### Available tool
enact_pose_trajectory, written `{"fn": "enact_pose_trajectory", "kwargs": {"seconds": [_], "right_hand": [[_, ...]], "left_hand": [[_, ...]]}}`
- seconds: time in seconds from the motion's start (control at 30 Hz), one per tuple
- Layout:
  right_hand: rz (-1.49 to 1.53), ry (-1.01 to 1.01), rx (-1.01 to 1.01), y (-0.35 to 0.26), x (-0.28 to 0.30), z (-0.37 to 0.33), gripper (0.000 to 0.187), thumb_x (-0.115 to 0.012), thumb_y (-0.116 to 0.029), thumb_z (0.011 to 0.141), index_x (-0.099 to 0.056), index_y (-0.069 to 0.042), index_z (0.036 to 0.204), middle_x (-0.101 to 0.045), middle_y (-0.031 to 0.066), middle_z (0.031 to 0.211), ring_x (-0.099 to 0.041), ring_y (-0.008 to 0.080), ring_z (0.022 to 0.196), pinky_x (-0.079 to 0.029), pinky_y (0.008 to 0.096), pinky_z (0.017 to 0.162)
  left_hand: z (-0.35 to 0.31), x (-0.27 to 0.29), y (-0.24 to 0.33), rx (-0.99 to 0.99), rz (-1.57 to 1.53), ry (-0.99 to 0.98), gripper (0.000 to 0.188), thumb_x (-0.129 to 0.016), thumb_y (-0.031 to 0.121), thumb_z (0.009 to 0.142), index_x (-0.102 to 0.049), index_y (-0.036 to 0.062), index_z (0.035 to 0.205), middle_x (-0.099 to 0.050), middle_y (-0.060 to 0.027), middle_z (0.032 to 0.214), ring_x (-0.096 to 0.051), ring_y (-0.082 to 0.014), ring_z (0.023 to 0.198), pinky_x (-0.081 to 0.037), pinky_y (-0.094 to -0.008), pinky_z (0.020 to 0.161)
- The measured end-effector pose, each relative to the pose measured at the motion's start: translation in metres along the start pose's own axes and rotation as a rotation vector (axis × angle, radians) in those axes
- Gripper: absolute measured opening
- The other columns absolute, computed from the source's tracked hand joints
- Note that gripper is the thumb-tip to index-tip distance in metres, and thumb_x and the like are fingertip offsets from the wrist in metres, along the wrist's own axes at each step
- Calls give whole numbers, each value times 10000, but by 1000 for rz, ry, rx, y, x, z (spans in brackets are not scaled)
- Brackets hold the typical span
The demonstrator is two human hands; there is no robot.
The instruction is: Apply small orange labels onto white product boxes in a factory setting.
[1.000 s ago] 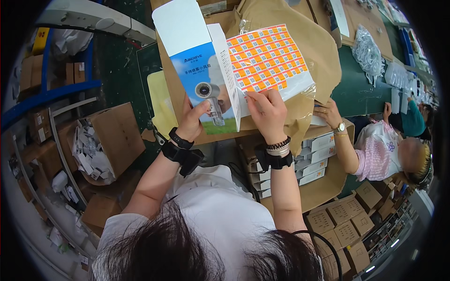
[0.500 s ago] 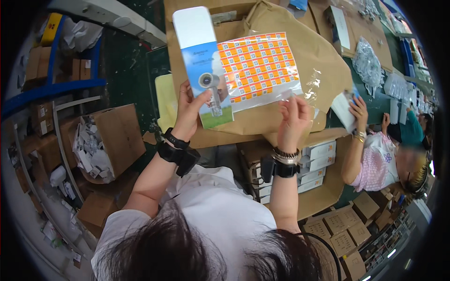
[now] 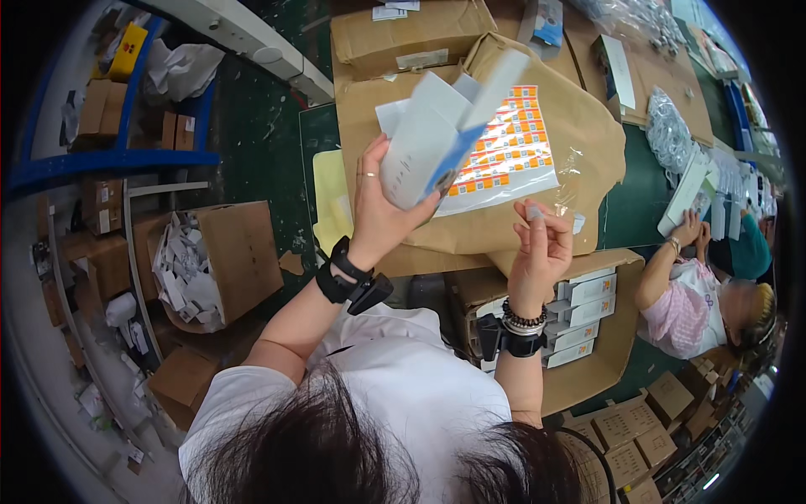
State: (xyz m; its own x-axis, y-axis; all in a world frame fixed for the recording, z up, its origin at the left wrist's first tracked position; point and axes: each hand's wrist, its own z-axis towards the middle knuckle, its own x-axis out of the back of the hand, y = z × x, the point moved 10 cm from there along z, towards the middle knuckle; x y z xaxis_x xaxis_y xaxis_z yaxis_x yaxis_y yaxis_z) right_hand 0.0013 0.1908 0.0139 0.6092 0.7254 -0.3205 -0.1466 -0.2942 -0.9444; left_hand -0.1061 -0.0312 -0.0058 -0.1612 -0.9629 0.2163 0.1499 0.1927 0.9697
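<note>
My left hand is closed round the lower end of a white and blue cardboard box. The box is held tilted above the table, its plain white side toward me and its top flaps standing out; its upper part is smeared by motion. Beyond it lies a sheet of orange and white stickers, partly hidden by the box. To the right of that sheet's lower edge, my right hand pinches a small pale sticker between thumb and fingers, its printed side not visible.
Brown paper covers the table under the sheet. A carton of white boxes stands below the table edge on the right. A closed carton lies at the back. At far right a co-worker handles a white box.
My left hand has turned the box from its picture face to its white side. My right hand has come away from the sheet with the small sticker. The whole view has shifted a little.
</note>
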Motion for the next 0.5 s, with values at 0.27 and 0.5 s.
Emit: {"fn": "enact_pose_trajectory", "kwargs": {"seconds": [0.27, 0.5], "right_hand": [[-62, -2, 120, -8, -2, -10, 81, -569, 25, 831, -595, -9, 900, -542, 121, 1109, -567, 160, 957, -460, 228, 777], [-173, 48, 102, -2, 19, -14, 117, -579, 60, 809, -615, 5, 907, -522, 106, 1116, -544, 126, 936, -433, 234, 818]], "left_hand": [[-10, -47, 1, 129, 305, -205, 794, -770, 249, 611, -330, 50, 1242, -515, -186, 1073, -516, -306, 1056, -447, -375, 837], [-10, -81, -16, -30, 677, -241, 730, -748, 252, 645, -359, 57, 1231, -527, -161, 1112, -537, -291, 1041, -460, -364, 825]]}}
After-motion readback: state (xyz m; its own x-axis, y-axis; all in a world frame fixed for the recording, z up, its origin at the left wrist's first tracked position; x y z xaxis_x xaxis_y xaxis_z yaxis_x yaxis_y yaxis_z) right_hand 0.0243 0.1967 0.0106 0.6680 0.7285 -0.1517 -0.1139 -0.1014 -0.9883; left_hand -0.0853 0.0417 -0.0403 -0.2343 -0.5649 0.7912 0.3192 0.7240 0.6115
